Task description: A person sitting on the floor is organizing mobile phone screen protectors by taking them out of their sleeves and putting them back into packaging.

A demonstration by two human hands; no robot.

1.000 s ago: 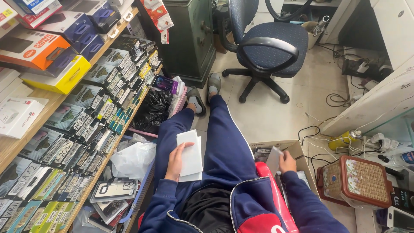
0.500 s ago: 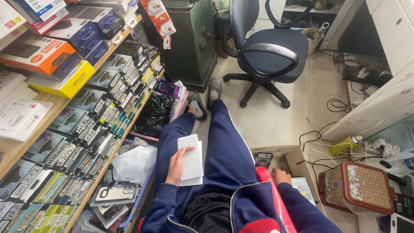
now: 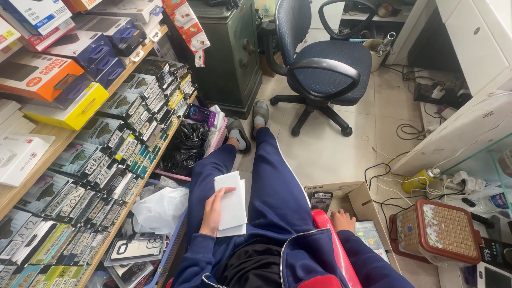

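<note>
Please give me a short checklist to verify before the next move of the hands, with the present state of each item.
1. Left hand has a grip on the white packets: ok, fingers lie over the stack, which rests on the thigh.
2. Stack is squared: not ok, the lower packet sticks out under the upper one.
3. Right hand is at the cardboard box: ok, it reaches down into the open box beside the red seat.
4. Right hand holds something: cannot tell, fingers are partly hidden.
5. Box flap is out of the way: ok, it stands open.
6. Cables lie apart from the box: cannot tell.
</note>
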